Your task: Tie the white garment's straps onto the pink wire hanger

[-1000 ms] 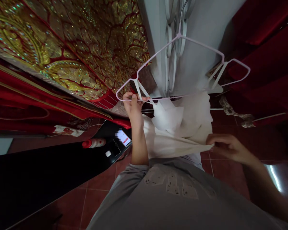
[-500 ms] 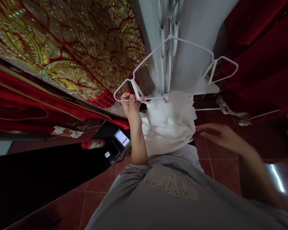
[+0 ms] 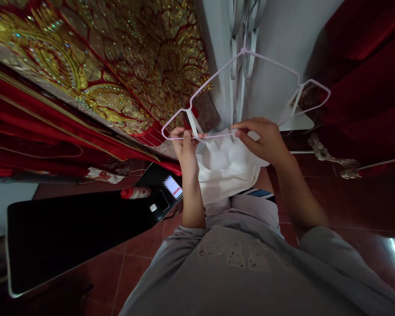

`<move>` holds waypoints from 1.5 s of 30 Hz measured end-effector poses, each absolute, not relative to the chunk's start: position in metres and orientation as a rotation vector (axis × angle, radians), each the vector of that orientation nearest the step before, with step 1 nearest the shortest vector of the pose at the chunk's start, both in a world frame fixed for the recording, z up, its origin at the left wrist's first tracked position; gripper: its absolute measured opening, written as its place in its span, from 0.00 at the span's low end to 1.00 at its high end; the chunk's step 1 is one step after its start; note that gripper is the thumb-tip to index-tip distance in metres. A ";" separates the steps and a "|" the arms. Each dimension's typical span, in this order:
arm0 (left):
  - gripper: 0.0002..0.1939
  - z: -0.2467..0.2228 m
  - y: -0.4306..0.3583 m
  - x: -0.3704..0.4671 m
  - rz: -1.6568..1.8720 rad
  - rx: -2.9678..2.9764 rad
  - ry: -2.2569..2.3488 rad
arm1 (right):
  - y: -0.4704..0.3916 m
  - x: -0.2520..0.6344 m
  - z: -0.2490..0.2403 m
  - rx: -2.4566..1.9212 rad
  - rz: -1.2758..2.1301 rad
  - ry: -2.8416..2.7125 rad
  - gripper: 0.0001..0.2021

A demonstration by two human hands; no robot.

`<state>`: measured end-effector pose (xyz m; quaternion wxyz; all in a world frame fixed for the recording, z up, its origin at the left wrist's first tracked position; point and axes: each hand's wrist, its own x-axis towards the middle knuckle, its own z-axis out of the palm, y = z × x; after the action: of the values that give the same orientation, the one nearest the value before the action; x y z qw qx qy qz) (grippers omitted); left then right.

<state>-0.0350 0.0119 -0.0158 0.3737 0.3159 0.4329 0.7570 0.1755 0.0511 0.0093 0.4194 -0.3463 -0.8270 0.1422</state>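
Observation:
A pale pink clothes hanger (image 3: 217, 75) hangs in front of me by its hook. From it, by thin straps, hangs a white strappy top (image 3: 227, 175); one strap (image 3: 192, 123) loops over the hanger's left notch. My left hand (image 3: 186, 147) is closed around the left part of the hanger's lower bar, beside that strap. The thumb and fingers of my right hand (image 3: 261, 136) pinch at the middle of the same bar, next to the top's upper edge. Whether the fabric is also between those right fingertips, I cannot tell.
Gold-beaded red garments (image 3: 134, 66) hang at the left, dark red cloth (image 3: 358, 87) at the right. On a black table (image 3: 69, 228) at lower left lie a lit phone (image 3: 174, 187), a dark phone, a white earbud case (image 3: 153, 207) and a red-capped bottle (image 3: 134, 192).
My right hand has moved in from the right, up to the hanger's lower bar, and its fingers have closed there. The left hand keeps its hold on the hanger. The view has shifted slightly.

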 end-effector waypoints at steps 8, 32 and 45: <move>0.13 -0.010 0.007 -0.029 1.964 0.802 1.124 | 0.007 0.179 -0.040 -0.728 0.354 -1.788 0.07; 0.11 -0.005 -0.005 -0.022 1.948 0.810 1.117 | -0.113 0.164 -0.209 -0.906 1.573 -2.466 0.21; 0.15 -0.014 0.002 -0.028 1.949 0.848 1.104 | -0.105 0.278 -0.162 -1.199 1.659 -2.350 0.06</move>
<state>-0.0277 0.0023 -0.0139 0.3647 0.3297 0.4294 0.7576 0.2780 -0.1054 -0.1624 0.0125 -0.3848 -0.7539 0.5324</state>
